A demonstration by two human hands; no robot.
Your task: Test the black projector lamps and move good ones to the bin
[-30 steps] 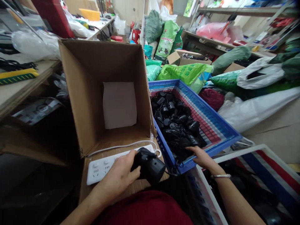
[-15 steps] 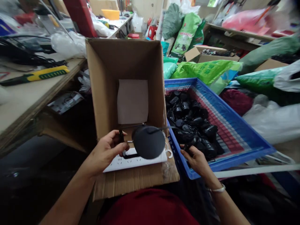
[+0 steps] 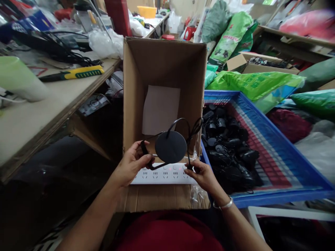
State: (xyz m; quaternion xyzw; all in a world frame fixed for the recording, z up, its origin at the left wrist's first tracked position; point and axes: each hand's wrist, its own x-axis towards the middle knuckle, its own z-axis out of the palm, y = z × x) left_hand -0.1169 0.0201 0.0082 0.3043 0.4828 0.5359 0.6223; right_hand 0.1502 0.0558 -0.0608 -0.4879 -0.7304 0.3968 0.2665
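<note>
My left hand is closed on the black curved arm of a device with a round, flat disc, held up in front of the carton. A thin black cable loops from the disc to a bundled coil on the right. The fingers of my right hand pinch the lower end of that cable; the tip is partly hidden. Just beneath both hands lies a white power strip with small red lights, on a cardboard flap.
An open cardboard carton stands ahead, with a pale sheet inside. Right of it, a blue basket holds many black devices. A worktable with a yellow-and-black tool is at left. Green bags lie behind the basket.
My right hand has come left from the basket to the power strip and now pinches the cable. The coil now hangs beside the disc. The whole view has shifted left.
</note>
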